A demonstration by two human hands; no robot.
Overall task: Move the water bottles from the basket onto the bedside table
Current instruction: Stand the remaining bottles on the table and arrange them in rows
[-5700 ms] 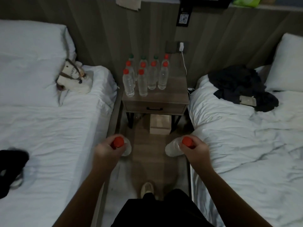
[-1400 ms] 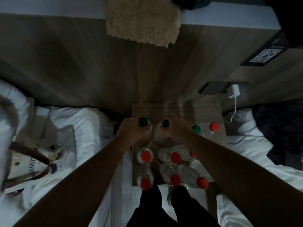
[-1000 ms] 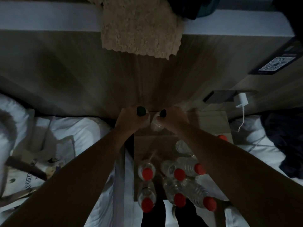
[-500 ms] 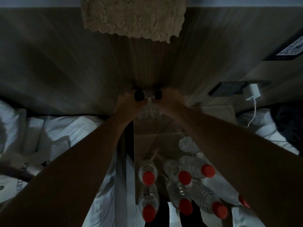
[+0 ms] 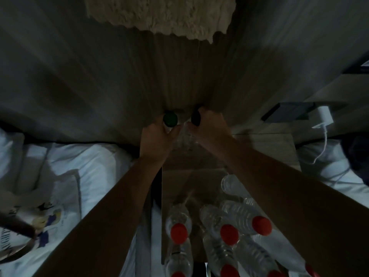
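Note:
My left hand [image 5: 154,139] grips a clear water bottle with a green cap [image 5: 170,118] at the back left of the wooden bedside table [image 5: 179,162], close to the wall. My right hand [image 5: 209,126] grips a second green-capped bottle [image 5: 195,119] just to its right. The two bottles nearly touch. Several red-capped bottles [image 5: 178,230] stand at the table's near side, one [image 5: 261,224] partly under my right forearm. No basket is in view.
A wood-panelled wall [image 5: 99,66] rises right behind the table, with a beige cloth [image 5: 159,15] hanging over it. A white charger and cable [image 5: 325,118] is plugged in at the right. White beds flank the table; a printed tote bag [image 5: 30,226] lies on the left bed.
Both hands have pushed the two green-capped bottles further back to the wall side of the table. My head has leaned further forward and down.

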